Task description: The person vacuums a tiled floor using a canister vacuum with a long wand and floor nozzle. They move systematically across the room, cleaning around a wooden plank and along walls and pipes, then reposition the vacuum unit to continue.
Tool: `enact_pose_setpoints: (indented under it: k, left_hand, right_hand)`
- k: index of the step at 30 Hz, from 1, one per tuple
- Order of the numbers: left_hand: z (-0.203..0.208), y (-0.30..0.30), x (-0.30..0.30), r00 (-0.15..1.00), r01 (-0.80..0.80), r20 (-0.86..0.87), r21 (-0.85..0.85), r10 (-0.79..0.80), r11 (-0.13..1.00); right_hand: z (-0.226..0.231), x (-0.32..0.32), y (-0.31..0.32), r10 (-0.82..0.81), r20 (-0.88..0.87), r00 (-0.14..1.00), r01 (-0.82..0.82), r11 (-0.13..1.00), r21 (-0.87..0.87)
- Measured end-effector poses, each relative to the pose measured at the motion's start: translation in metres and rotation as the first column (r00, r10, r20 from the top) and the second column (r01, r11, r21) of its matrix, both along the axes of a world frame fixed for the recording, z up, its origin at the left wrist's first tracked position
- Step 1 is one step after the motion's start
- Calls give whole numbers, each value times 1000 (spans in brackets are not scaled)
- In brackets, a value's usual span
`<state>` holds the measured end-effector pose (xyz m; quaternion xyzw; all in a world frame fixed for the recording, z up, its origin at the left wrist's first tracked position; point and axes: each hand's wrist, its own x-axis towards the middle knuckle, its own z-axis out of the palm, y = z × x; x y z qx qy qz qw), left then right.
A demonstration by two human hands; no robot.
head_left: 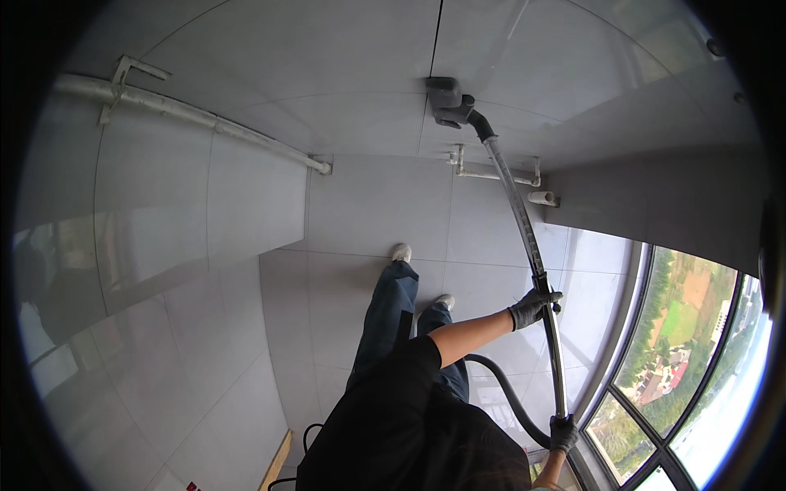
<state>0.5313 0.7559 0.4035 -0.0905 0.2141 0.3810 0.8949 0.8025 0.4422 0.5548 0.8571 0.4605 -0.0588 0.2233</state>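
Observation:
Both my hands wear dark gloves and grip a vacuum cleaner wand point(520, 215), a long metal tube slanting up and away. My left hand point(534, 309), its arm reaching across to the right, is closed around the middle of the tube by a dark collar. Lower down, my right hand point(563, 432) is wrapped around the near end, where a dark flexible hose point(512, 397) joins and curves back toward my legs. At the far end, the dark grey vacuum head point(446, 100) rests against the grey tiled wall, over a vertical tile joint.
White pipes point(499, 174) run low along the far wall, with a short pipe stub point(542, 198) beside them. A long pipe point(188, 113) with a bracket follows the left wall. Windows point(679, 327) are at the right. My shoes point(401, 252) stand on grey floor tiles.

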Motion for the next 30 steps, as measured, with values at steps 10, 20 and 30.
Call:
enact_pose_setpoints:
  k: [10, 20, 30]
  left_hand:
    - [-108, 33, -188, 942, -302, -167, -50, 290, 952]
    - [-187, 82, -388, 604, -688, -688, -194, 402, 700]
    - [-225, 106, -373, 543, -762, -744, -244, 388, 600]
  right_hand:
    - [-60, -132, 144, 308, -168, 936, -316, 949, -18]
    - [-110, -323, 277, 324, -489, 810, -461, 867, -189]
    - [-142, -309, 305, 256, -544, 799, -432, 874, -222]
